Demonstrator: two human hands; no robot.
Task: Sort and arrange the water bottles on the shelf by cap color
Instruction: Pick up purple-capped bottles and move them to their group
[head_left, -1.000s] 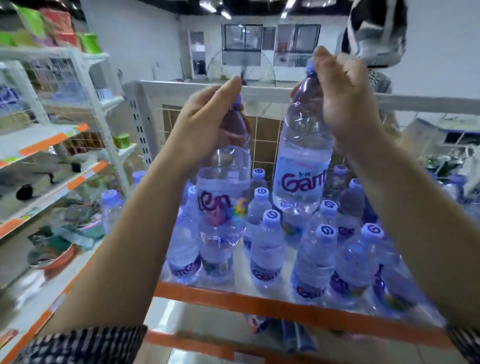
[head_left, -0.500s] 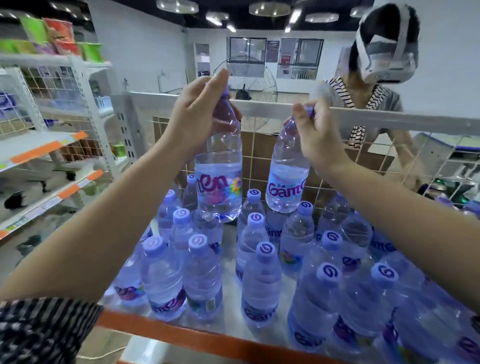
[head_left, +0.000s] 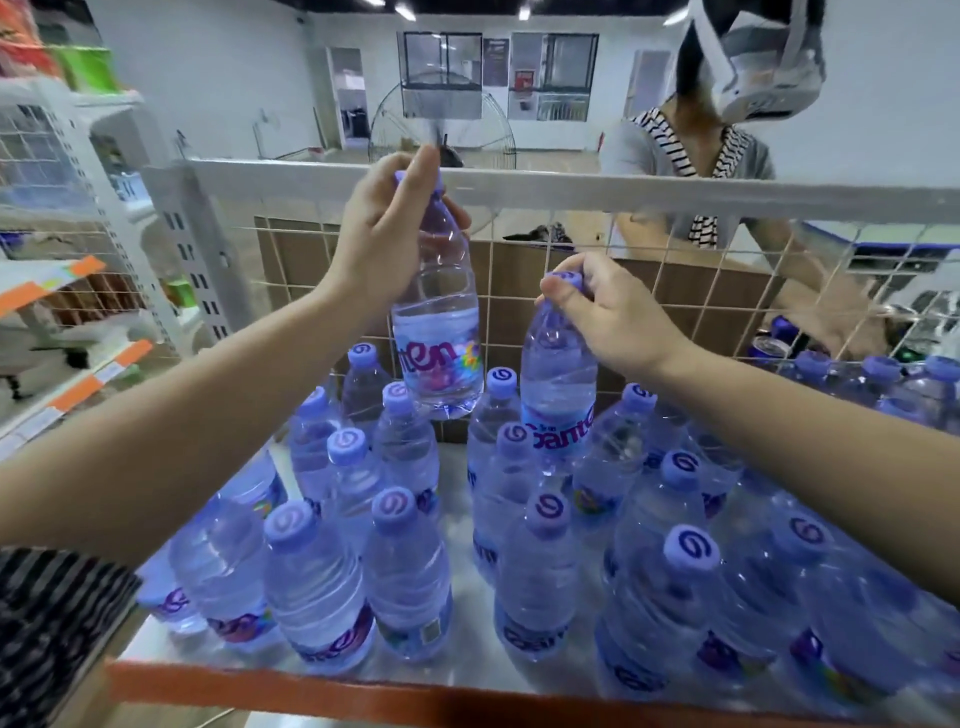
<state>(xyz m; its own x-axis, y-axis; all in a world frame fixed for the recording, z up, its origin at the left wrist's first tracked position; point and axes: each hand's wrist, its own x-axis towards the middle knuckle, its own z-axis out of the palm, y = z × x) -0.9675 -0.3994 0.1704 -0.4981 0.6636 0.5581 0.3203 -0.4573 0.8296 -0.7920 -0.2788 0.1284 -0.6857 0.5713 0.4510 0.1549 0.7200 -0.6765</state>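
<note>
Head view, angled down over a metal shelf (head_left: 291, 644) with an orange front edge, packed with clear water bottles (head_left: 311, 587) standing upright in loose rows. Behind it, a white top rail (head_left: 649, 195) above a wire grid back (head_left: 691, 291). Off to the left, white side shelving (head_left: 78, 291) with orange strips. Beyond the rail, another person (head_left: 685, 156) in a striped top, wearing a white headset (head_left: 763, 57). Farther back, a large round fan (head_left: 441, 124) on the floor.

2 bottles up in hand, both with pink-lettered labels. Left-held bottle (head_left: 441, 338): upright, lifted clear of the back rows, base hanging just over the caps beneath, in front of the grid. Right-held bottle (head_left: 558, 384): lower and just to the right, near the other but apart from it, body sunk among the standing bottles, contact between base and shelf impossible to tell.

Left hand (head_left: 379, 244): wrapped round the neck and shoulder of its bottle, fingertips up at the left bottle's cap (head_left: 438, 183). Right hand (head_left: 618, 317): pinching the right bottle's cap (head_left: 569, 280) from above, thumb at the front, other fingers curled behind.

Caps across the shelf: all in shades of violet, each with a swirl mark. Among them a paler lilac cap (head_left: 347, 447) on the left side and a deeper blue-violet cap (head_left: 691, 545) toward the right front.
</note>
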